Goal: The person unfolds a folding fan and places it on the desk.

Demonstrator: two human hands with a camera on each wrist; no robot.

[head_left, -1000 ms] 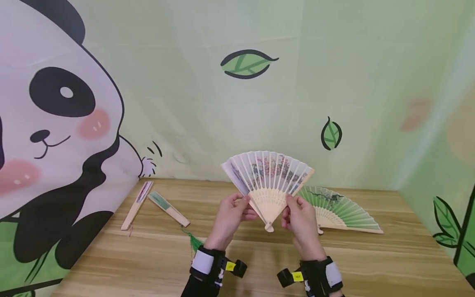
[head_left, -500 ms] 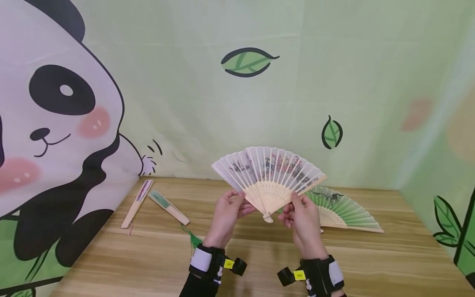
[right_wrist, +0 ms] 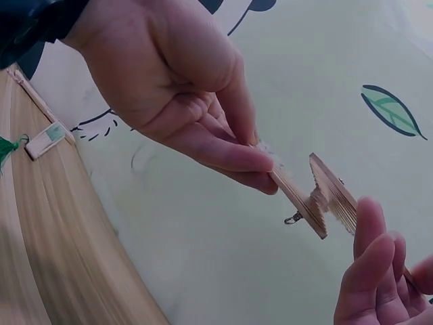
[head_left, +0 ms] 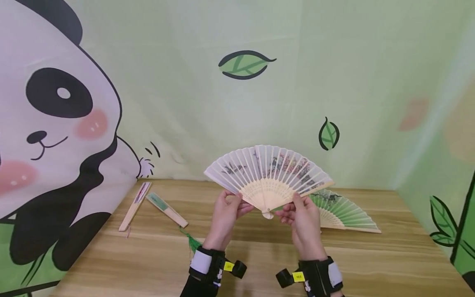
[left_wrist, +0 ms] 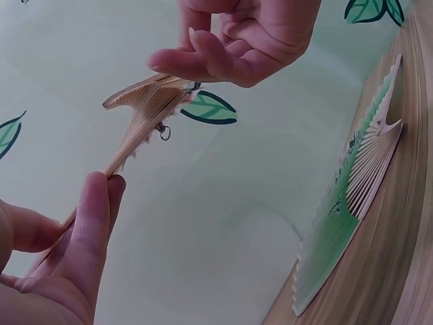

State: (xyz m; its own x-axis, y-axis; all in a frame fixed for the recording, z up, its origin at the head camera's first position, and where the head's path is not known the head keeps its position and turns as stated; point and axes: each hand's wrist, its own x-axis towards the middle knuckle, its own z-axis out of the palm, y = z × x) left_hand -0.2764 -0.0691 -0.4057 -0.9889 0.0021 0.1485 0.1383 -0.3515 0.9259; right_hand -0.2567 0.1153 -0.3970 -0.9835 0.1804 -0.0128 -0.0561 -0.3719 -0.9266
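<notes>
A white folding fan (head_left: 269,175) with wooden ribs and a printed floral scene is spread wide above the table in the head view. My left hand (head_left: 227,212) pinches its left outer rib between thumb and fingers. The right outer rib is pinched by my right hand (head_left: 302,214). Seen from below in the left wrist view, the fan's pivot end (left_wrist: 145,98) carries a small metal ring (left_wrist: 164,132). Behind the right hand, a green folding fan (head_left: 346,210) lies spread on the table, partly hidden by that hand and the white fan.
Two folded fans lie at the table's left: one with a purple-patterned strip (head_left: 135,206), the other a green one (head_left: 168,209) with a green tassel (head_left: 193,243). A panda-printed backdrop (head_left: 178,103) stands right behind the wooden table (head_left: 148,264).
The white fan has spread wider, both outer ribs swinging outward and down as its pivot rose a little. Both hands keep their hold. The other fans stay where they were.
</notes>
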